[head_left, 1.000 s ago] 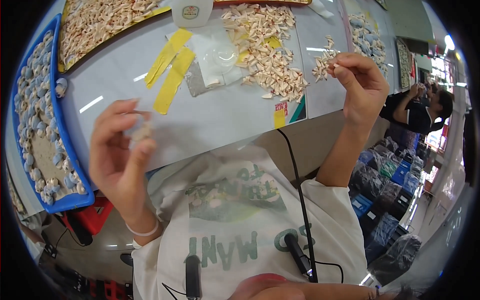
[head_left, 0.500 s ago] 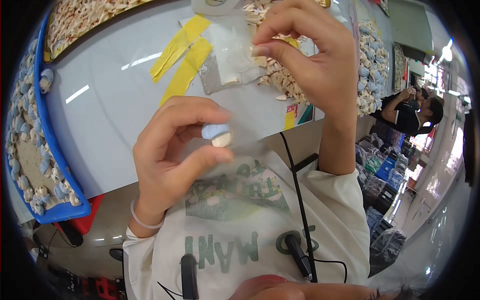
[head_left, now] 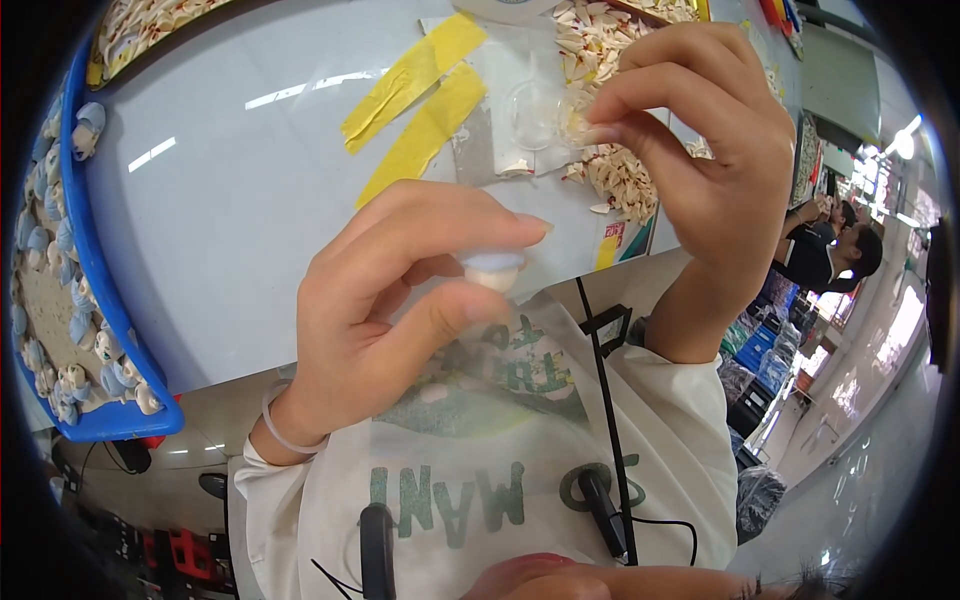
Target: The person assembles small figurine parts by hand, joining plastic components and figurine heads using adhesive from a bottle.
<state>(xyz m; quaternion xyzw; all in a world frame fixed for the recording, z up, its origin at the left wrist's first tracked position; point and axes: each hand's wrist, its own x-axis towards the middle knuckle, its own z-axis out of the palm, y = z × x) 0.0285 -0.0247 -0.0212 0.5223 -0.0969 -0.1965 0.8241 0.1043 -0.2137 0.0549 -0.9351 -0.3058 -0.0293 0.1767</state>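
At my far left is the blue tray (head_left: pixel 120 428), cut off by the rim of my view, with many small blue-and-cream figures (head_left: pixel 72 380) lying in it and a sandy-coloured layer showing between them. One loose figure (head_left: pixel 88 130) sits just outside, beside the tray's edge on the table (head_left: pixel 230 220). Beyond it, at the top, is part of a box (head_left: pixel 150 28) of cream bits.

My left hand (head_left: pixel 375 315) is raised near the table's front edge, pinching a single figure (head_left: pixel 494 268) between thumb and fingers, its blue part up and its cream part below. Past it, two strips of yellow tape (head_left: pixel 415 85) lie on the table, then a clear dish (head_left: pixel 535 112) on a pale sheet (head_left: pixel 500 80).

My right hand (head_left: pixel 700 130) hangs by the dish, thumb and forefinger close together; a pale blur shows at their tips, and I cannot tell whether they hold a bit. Under and beside it spreads the pile (head_left: pixel 620 180) of loose cream bits.

As I judge it, the work is midway: the tray already carries plenty of figures, this one is in hand and not yet put down, and many bits remain.
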